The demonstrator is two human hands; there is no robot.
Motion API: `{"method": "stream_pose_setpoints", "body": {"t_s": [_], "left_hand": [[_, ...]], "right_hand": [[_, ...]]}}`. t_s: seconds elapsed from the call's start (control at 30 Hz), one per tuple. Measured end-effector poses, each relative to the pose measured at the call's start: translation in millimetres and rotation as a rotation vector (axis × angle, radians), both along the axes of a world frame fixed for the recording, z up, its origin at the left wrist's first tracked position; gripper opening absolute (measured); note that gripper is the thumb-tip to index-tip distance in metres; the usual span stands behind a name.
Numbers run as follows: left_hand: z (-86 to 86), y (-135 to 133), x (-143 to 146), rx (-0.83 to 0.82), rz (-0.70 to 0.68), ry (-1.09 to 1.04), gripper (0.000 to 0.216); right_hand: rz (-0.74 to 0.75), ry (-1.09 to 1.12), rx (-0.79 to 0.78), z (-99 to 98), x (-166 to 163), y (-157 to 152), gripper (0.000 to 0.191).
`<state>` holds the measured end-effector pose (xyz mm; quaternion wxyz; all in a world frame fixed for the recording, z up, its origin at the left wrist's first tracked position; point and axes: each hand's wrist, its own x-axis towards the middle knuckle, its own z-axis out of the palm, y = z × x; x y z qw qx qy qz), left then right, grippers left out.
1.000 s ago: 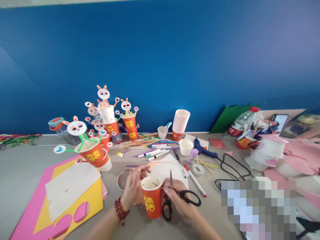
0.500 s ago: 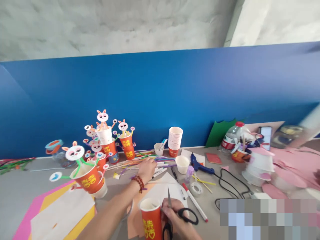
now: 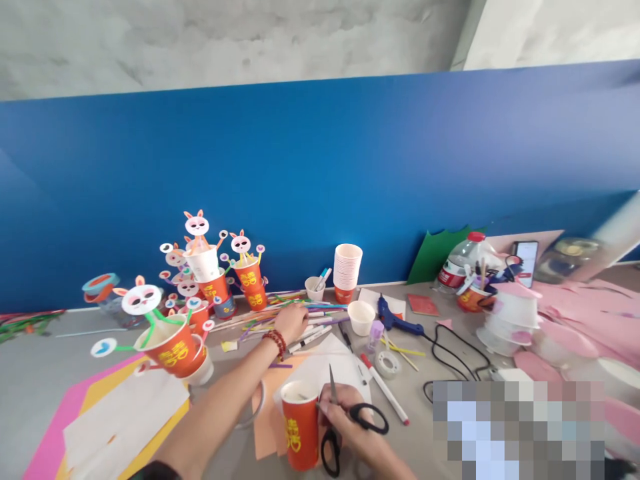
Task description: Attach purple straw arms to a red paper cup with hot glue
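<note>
My left hand (image 3: 293, 322) reaches over a pile of coloured pipe cleaners and sticks (image 3: 263, 313), its fingers bent down into them. The fingertips are hidden, so what they grip does not show. Black-handled scissors (image 3: 369, 419) are in my right hand (image 3: 343, 408), their blades spread and one pointing up. This hand is against the side of a red paper cup (image 3: 302, 433) with gold print, standing upright. Beneath lie white paper (image 3: 330, 360) and orange paper (image 3: 265, 427). A red marker (image 3: 387, 393) and a tape roll (image 3: 387, 364) are to the right.
Finished cups with rabbit faces (image 3: 175, 347) stand at the left. Ahead are a cup stack (image 3: 347, 270), a white cup (image 3: 361, 317) and a blue glue gun (image 3: 397, 319) with a black cable. Decorated white cups (image 3: 510, 320) and a bottle (image 3: 460, 263) crowd the right.
The view has tipped down slightly, so everything sits a little higher in it. My left fingers look more bent over the pile. My right hand keeps the scissors beside the cup.
</note>
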<state>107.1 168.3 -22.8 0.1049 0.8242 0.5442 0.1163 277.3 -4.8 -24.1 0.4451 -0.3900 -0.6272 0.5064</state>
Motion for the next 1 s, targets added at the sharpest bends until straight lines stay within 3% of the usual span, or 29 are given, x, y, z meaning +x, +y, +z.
{"method": "stream_pose_setpoints", "body": {"t_s": [0.13,0.27,0.37,0.47,0.6,0.7,0.8,1.0], "left_hand": [[7.8,0,-17,-0.03,0.014,-0.134,0.027],[13.4,-18,-34,-0.058,0.019,-0.315,0.015],[14.0,-42,-37,-0.114,-0.006,-0.491,0.029],[12.8,-74,-35,-0.222,-0.079,-0.663,0.053],[10.6,-113,-32,-0.47,-0.236,-0.91,0.058],[8.7,-133,-28,-0.621,-0.175,-1.132,0.062],[5.9,-145,-25,-0.618,-0.061,-1.243,0.055],[-2.4,-163,-18,-0.782,0.047,-1.522,0.036]], "right_hand": [[0.004,-0.006,-0.006,0.0,0,0,0.044],[-0.003,-0.02,0.029,-1.2,0,-3,0.041],[-0.035,0.009,0.068,-2.1,-1,-2,0.04],[-0.075,0.1,-0.009,-5.7,-1,2,0.044],[-0.128,0.168,-0.111,-11.7,1,8,0.042],[-0.109,0.167,-0.1,-12.6,2,8,0.04],[-0.086,0.121,-0.032,-9.8,3,6,0.039],[-0.036,-0.097,0.22,5.2,6,-1,0.031]]}}
